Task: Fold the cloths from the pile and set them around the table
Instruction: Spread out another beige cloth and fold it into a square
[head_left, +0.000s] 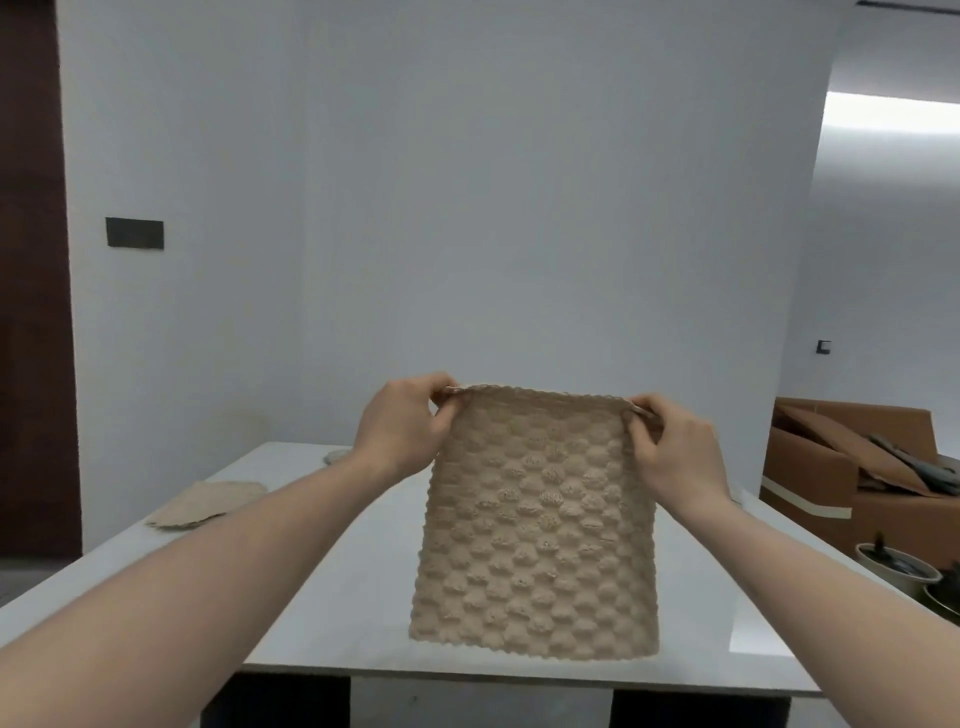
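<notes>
Above the table's (322, 597) near edge, a beige knitted cloth (535, 525) hangs upright, its lower hem just over the tabletop. The left hand (402, 423) pinches its top left corner; the right hand (675, 447) pinches the top right corner, with the upper edge pulled fairly taut between them. The bobbled knit looks soft, thick and light. It should drape and stretch rather than crease sharply, so the corners seem the best holds, and folds will likely want pressing flat. A folded cloth (208, 503) lies by the left edge, and another (337, 456) at the far left corner.
</notes>
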